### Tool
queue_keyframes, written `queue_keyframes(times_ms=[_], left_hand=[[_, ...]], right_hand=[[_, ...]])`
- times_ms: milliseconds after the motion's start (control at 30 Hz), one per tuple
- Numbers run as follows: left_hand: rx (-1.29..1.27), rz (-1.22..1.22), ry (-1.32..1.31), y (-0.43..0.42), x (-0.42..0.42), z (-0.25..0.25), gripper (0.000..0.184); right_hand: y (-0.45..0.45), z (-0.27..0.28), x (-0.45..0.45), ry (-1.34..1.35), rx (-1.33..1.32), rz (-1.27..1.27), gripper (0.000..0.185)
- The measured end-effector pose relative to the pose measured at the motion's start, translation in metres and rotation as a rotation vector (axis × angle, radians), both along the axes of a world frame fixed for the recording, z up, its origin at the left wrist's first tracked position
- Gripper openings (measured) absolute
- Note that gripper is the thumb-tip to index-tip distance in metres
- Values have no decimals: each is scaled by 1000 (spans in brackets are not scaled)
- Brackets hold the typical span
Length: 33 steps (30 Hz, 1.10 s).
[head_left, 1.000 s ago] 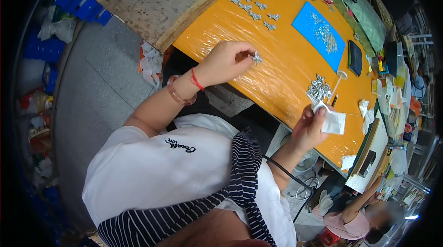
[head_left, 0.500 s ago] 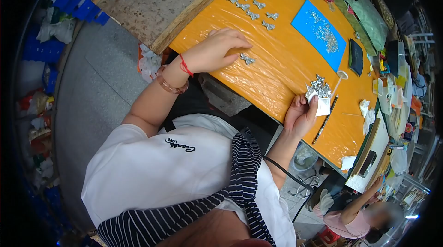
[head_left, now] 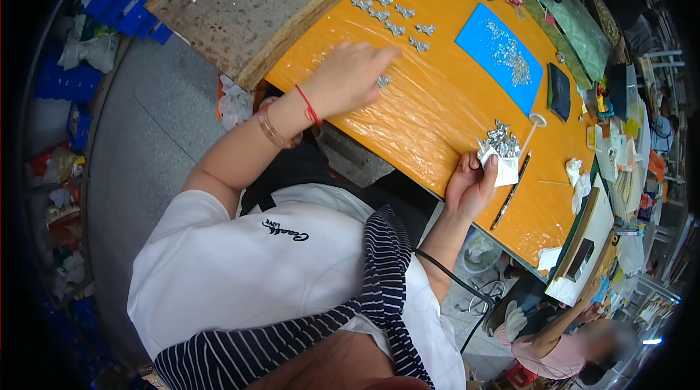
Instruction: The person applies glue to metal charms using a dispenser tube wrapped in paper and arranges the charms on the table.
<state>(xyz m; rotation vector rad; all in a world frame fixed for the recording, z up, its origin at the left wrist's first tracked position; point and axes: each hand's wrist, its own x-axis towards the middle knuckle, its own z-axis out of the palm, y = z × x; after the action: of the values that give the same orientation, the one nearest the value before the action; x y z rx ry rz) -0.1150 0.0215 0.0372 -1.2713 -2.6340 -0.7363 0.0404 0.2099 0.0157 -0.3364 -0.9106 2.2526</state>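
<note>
My left hand, a red string and a bangle on its wrist, is low over the orange tabletop. A small silver bow-shaped piece shows by its thumb, partly hidden; the fingers look closed on it, though blurred. At the right, my right hand pinches a white paper packet between thumb and fingers. A heap of silver bow-shaped pieces rises out of its top. Beyond my left hand, several more silver bow pieces lie in loose rows.
A blue mat holds scattered tiny sparkling bits. Near my right hand are a white-tipped stick and a dark patterned pen. A worn board with silver pieces lies at the left. Another person sits at lower right.
My left hand has moved slightly farther onto the table, and the silver piece by its thumb has shifted with it and is more covered. My right hand keeps the paper packet.
</note>
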Motion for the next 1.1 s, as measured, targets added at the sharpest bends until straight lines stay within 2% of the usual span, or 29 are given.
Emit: queue_keyframes(times_ms=[133, 200, 267, 533, 767, 900, 933, 1000, 1100], left_hand=[[9, 58, 10, -12, -32, 2, 42], [-73, 180, 67, -16, -42, 6, 47], [-41, 214, 60, -15, -53, -3, 46], [-80, 332, 179, -5, -55, -4, 43], [-102, 406, 148, 1, -57, -2, 44], [122, 319, 174, -10, -45, 12, 42], [206, 266, 219, -12, -40, 22, 41], [432, 126, 132, -16, -24, 52, 24], [669, -352, -2, -37, 27, 130, 8]], right_hand=[[-2, 0, 1, -18, 39, 18, 15], [-3, 0, 1, -30, 58, 19, 15], [-3, 1, 0, -36, 72, 33, 15], [-5, 4, 0, -23, 66, 11, 15], [-5, 3, 2, -19, 37, 23, 15], [0, -1, 5, 34, 20, 47, 14], [1, 0, 5, 43, -59, 58, 14], [2, -1, 6, 66, -121, 62, 14], [4, 0, 6, 95, -202, 94, 14]])
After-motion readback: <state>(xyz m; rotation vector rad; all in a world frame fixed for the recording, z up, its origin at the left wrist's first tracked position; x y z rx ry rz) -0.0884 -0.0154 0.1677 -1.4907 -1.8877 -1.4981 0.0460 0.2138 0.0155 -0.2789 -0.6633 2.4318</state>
